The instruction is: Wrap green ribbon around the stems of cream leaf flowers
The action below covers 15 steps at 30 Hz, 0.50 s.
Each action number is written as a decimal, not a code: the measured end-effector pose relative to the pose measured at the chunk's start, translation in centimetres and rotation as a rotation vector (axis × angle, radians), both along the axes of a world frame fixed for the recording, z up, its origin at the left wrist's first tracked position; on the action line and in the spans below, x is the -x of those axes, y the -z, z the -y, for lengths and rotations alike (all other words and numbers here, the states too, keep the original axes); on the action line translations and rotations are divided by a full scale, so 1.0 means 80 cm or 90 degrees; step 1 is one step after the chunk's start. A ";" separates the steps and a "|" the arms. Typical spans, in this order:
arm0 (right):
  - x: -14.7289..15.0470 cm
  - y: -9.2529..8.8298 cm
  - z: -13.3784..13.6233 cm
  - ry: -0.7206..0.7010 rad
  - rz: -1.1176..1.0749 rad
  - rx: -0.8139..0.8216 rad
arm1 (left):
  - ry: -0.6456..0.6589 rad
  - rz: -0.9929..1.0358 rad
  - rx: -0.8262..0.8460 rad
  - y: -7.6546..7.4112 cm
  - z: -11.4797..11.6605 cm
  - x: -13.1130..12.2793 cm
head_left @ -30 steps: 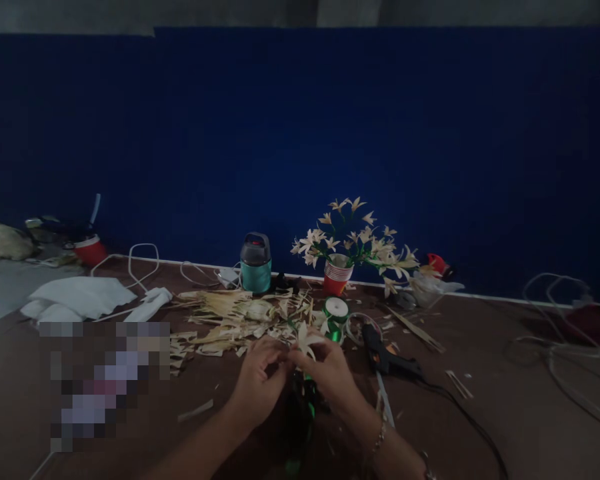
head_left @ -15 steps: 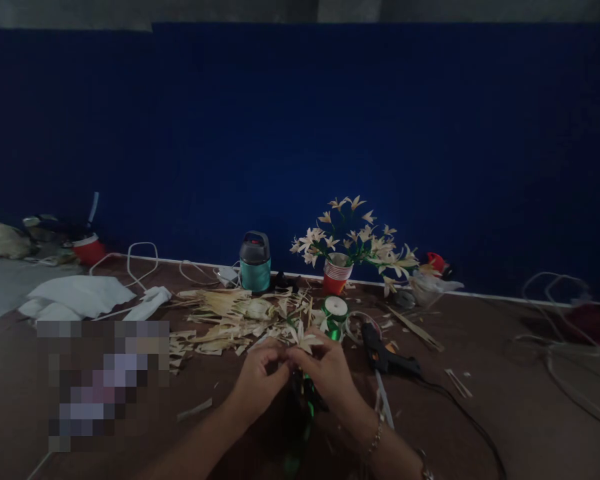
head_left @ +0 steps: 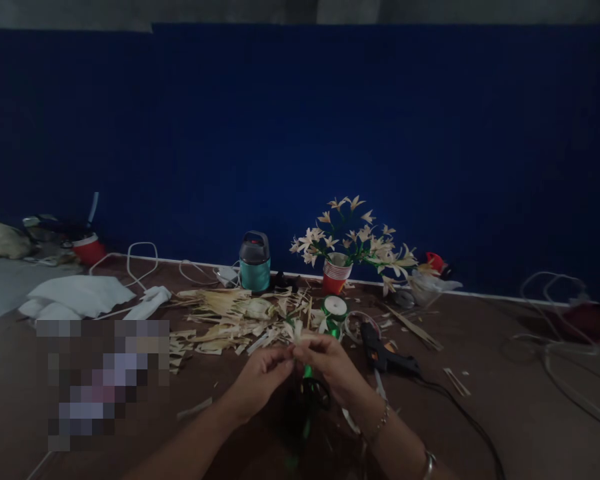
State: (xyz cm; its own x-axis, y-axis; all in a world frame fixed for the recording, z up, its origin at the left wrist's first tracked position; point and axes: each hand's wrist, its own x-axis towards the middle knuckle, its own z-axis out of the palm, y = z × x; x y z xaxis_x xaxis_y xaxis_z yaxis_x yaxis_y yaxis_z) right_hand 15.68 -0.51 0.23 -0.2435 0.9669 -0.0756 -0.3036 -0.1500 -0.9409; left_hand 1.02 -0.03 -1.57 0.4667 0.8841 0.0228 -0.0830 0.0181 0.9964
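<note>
My left hand (head_left: 261,380) and my right hand (head_left: 333,365) meet over the brown table (head_left: 480,413), fingers pinched together. Between them is a small pale flower (head_left: 297,331) of dried leaf on a green stem (head_left: 307,407) that hangs down between my wrists. Both hands pinch it just under its petals. A pair of black-handled scissors (head_left: 317,393) lies under my right hand. Just beyond the hands stands a roll of green ribbon (head_left: 335,312) next to a heap of dried leaf strips (head_left: 230,320).
A black glue gun (head_left: 386,357) with its cord lies right of my hands. Behind stand a red cup of finished flowers (head_left: 338,273), a teal container (head_left: 255,261), white cloths (head_left: 80,297) and cables (head_left: 560,333). A blue wall closes the back.
My hands have risen a little and drawn apart at the wrists, lifting the flower; more of the green stem and the scissors shows below them.
</note>
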 end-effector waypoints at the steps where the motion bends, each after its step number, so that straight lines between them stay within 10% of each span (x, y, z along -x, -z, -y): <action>1: -0.001 0.002 -0.001 0.017 -0.011 0.002 | -0.005 0.000 0.003 0.000 0.000 0.000; 15: 0.009 0.018 -0.002 0.141 0.056 -0.078 | -0.100 -0.083 -0.114 0.010 -0.006 -0.001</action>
State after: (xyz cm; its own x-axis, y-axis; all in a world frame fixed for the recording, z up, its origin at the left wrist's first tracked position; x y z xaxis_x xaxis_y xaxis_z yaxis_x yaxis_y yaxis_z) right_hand 14.97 -0.34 -1.18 -0.0226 0.9992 0.0336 -0.2332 0.0274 -0.9720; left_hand 1.11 0.46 -2.40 0.3335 0.9332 0.1338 0.0585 -0.1622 0.9850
